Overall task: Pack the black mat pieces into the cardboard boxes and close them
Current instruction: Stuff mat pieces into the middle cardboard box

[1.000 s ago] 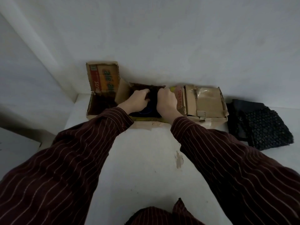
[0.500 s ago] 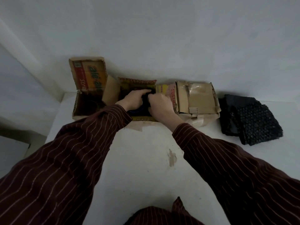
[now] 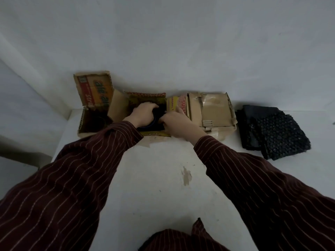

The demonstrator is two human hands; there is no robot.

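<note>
We've got left grip (image 3: 145,115) and right grip (image 3: 175,122) both grasping mat (image 3: 160,115) in middle box (image 3: 145,96); mat lies between them, under curled fingers.

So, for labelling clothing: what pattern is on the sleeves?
Sleeves: dark maroon with thin pale stripes, head view.

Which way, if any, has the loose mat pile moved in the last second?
No. The mat pile sits just right of the closed box, as before.
</note>
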